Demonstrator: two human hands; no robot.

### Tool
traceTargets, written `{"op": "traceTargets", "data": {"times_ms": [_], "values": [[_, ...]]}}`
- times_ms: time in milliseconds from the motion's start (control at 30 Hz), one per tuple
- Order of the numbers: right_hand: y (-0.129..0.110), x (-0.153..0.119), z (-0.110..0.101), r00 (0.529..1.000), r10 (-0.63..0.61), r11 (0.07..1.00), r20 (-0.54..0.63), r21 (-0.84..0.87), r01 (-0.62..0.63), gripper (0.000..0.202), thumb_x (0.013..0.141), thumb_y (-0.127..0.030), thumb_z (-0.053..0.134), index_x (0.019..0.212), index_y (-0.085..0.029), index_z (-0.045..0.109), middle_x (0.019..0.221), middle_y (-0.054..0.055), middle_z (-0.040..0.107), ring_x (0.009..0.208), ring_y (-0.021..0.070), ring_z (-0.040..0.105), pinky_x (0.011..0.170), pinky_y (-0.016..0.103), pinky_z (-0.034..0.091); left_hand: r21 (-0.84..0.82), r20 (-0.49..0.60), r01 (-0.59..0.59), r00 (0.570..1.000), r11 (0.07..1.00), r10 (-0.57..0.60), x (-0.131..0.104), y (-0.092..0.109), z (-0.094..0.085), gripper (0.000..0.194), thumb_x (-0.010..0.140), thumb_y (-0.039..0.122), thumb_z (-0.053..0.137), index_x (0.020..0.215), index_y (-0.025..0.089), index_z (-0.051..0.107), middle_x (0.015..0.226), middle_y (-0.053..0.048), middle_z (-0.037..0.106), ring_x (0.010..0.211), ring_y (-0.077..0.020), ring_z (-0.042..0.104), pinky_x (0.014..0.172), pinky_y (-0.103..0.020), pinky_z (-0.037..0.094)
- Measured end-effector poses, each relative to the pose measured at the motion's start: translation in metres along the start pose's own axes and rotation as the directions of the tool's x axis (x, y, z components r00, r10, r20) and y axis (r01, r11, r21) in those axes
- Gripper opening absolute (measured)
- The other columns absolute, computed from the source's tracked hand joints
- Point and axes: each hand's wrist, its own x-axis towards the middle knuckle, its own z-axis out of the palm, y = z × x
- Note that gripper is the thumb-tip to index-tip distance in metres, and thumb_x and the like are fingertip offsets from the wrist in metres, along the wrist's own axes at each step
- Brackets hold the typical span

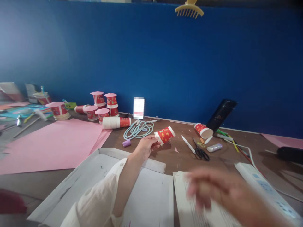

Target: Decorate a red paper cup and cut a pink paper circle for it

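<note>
"What is held?"
"A red paper cup (166,135) is gripped by the left hand (147,146), black-handled scissors (198,151) lying to its right."
"And the right hand (219,189)?"
"Blurred; its grip cannot be told."

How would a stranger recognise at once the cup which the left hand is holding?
Find the blue wall, then the brown table before it. There the left hand holds a tilted red cup with yellow print. Unlike the other red cups, this one is held in a hand.
</note>
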Motion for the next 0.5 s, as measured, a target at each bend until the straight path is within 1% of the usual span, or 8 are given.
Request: {"op": "traceTargets", "data": {"times_ms": [33,67,100,133,167,267,367,500], "values": [[0.002,0.014,-0.023,0.993,-0.006,1.0,-0.117,-0.006,0.006,0.041,0.097,-0.049,0.047,0.136,-0.038,0.055,0.132,0.005,0.061,0.109,0.0233,0.064,0.088,0.038,0.057,-0.06,0.018,0.027,1.0,0.998,-0.026,-0.002,0.001,0.001,0.01,0.085,0.008,0.058,0.079,0.01,0.066,0.076,-0.007,0.067,0.065,-0.0074,0.063,0.062,-0.015,0.053],[0.006,0.031,-0.044,0.952,-0.018,1.0,-0.305,-0.019,0.013,0.047,0.096,-0.051,0.046,0.141,-0.038,0.049,0.138,0.006,0.056,0.113,0.0239,0.062,0.092,0.039,0.055,-0.121,0.036,0.06,0.998,0.991,-0.056,-0.004,0.002,0.001,0.011,0.086,0.007,0.058,0.078,0.009,0.065,0.076,-0.006,0.066,0.066,-0.007,0.063,0.064,-0.015,0.054],[0.012,0.05,-0.06,0.79,-0.009,0.999,-0.613,-0.034,-0.015,0.053,0.091,-0.054,0.055,0.141,-0.036,0.05,0.139,0.007,0.056,0.117,0.0258,0.061,0.095,0.041,0.054,-0.174,0.058,0.099,0.994,0.98,-0.09,-0.006,0.002,0.001,0.011,0.086,0.006,0.059,0.077,0.008,0.065,0.075,-0.006,0.065,0.065,-0.0068,0.063,0.064,-0.014,0.054],[0.02,0.069,-0.073,0.637,-0.009,0.999,-0.771,-0.027,-0.019,0.07,0.084,-0.056,0.064,0.147,-0.033,0.042,0.146,0.01,0.05,0.127,0.0284,0.055,0.102,0.044,0.05,-0.213,0.081,0.136,0.989,0.968,-0.121,-0.007,0.002,0.001,0.011,0.086,0.005,0.059,0.077,0.007,0.064,0.073,-0.006,0.064,0.064,-0.0067,0.063,0.064,-0.014,0.055],[0.028,0.087,-0.081,0.582,-0.01,1.0,-0.813,-0.01,0.002,0.09,0.078,-0.058,0.07,0.154,-0.032,0.029,0.153,0.013,0.041,0.137,0.03,0.046,0.107,0.046,0.045,-0.231,0.096,0.164,0.985,0.959,-0.145,-0.007,0.002,0.001,0.011,0.086,0.004,0.059,0.077,0.006,0.064,0.073,-0.006,0.064,0.064,-0.0068,0.063,0.064,-0.014,0.055],[0.055,0.128,-0.083,0.661,0.062,0.993,-0.748,0.113,0.035,0.127,0.065,-0.064,0.078,0.159,-0.023,0.004,0.161,0.021,0.026,0.147,0.032,0.031,0.111,0.048,0.04,-0.173,0.088,0.198,0.979,0.965,-0.185,-0.004,0.0,0.002,0.009,0.087,0.003,0.057,0.084,0.004,0.065,0.075,-0.008,0.066,0.064,-0.008,0.064,0.066,-0.016,0.057],[0.078,0.14,-0.067,0.668,0.066,0.992,-0.742,0.121,0.037,0.125,0.067,-0.064,0.076,0.158,-0.021,0.003,0.159,0.022,0.028,0.148,0.0304,0.03,0.115,0.048,0.036,0.015,0.038,0.201,0.979,0.979,-0.201,0.004,-0.006,0.004,0.018,0.088,0.002,0.053,0.102,0.0,0.064,0.074,-0.01,0.068,0.062,-0.0107,0.066,0.065,-0.019,0.057],[0.095,0.138,-0.047,0.72,0.002,0.999,-0.694,0.031,0.028,0.124,0.066,-0.057,0.08,0.158,-0.023,0.004,0.159,0.021,0.029,0.146,0.031,0.033,0.117,0.05,0.032,0.303,-0.082,0.174,0.984,0.937,-0.156,0.015,-0.015,0.006,0.051,0.087,0.008,0.057,0.135,-0.001,0.043,0.064,-0.007,0.067,0.059,-0.0177,0.068,0.062,-0.027,0.057]]}}
